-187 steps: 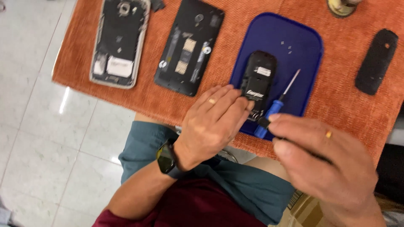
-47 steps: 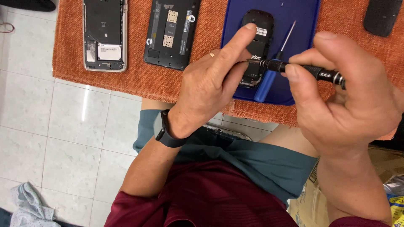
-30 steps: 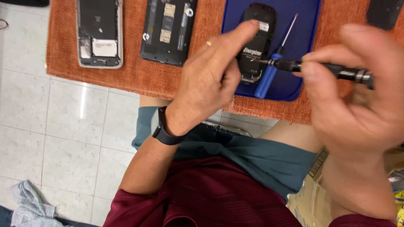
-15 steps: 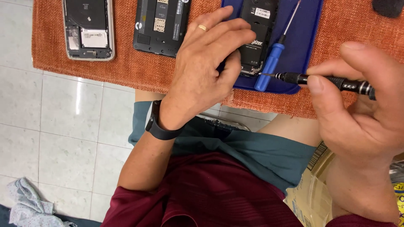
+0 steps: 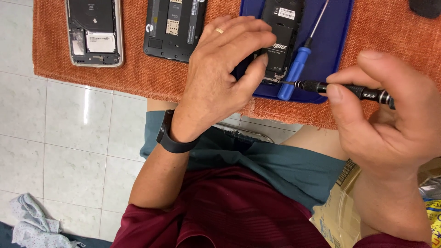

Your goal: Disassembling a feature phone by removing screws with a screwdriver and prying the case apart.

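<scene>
An orange cloth [image 5: 138, 69] covered the table and carried everything else. On it lay a blue tray [image 5: 337, 41], and inside the tray were a black phone with its back cover removed [image 5: 280, 41], battery showing, and a blue-handled screwdriver [image 5: 296, 69] lying just to the right of the phone, its thin shaft pointing away from the person. Outside the tray, to the left on the cloth, lay two more opened phones: a black one [image 5: 174, 27] near the tray and a silver-framed one [image 5: 94, 32] further left. A dark object [image 5: 425, 7] was at the top right edge, only partly in view.

The left hand [image 5: 220, 82] rested over the near left corner of the tray (a ring on one finger, a dark watch [image 5: 170, 138] on the wrist). Its fingers were curled, half closed, and its thumb [image 5: 252, 76] pressed against the lower left side of the phone in the tray, holding it steady.

The right hand [image 5: 390, 124] was raised above the near edge of the cloth, wrist toward the body. Its thumb and first fingers were pinched closed around a black precision screwdriver [image 5: 340, 87], held almost level, with the fine tip touching the lower edge of the phone in the tray.

On the tiled floor at lower left lay a pale rag [image 5: 34, 225].
</scene>
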